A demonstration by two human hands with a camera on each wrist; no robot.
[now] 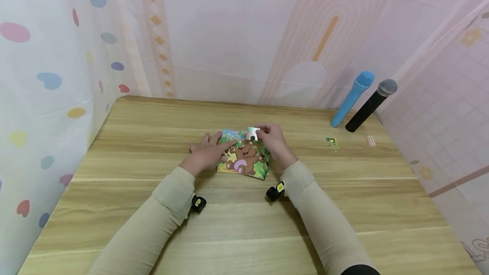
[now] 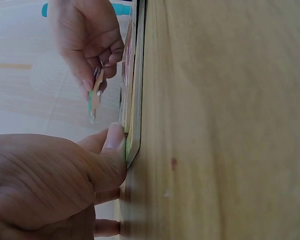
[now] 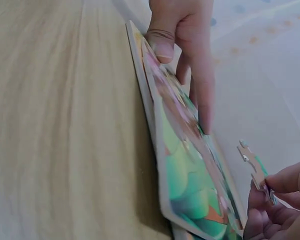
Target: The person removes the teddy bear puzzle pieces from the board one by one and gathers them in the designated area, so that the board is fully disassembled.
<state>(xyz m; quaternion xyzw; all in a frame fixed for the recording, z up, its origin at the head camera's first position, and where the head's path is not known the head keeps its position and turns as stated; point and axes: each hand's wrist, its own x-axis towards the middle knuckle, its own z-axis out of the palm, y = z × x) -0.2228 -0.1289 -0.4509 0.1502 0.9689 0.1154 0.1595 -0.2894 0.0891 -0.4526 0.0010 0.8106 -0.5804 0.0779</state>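
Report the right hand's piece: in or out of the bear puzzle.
Out: wrist views show the right hand pinching the piece clear of the bear puzzle.

Head view high, forward-down; wrist views low, close, sideways, sharing puzzle.

And there's the puzzle board on the table, left hand at its left, right hand at its right! Farther right, two microphones, small items before them.
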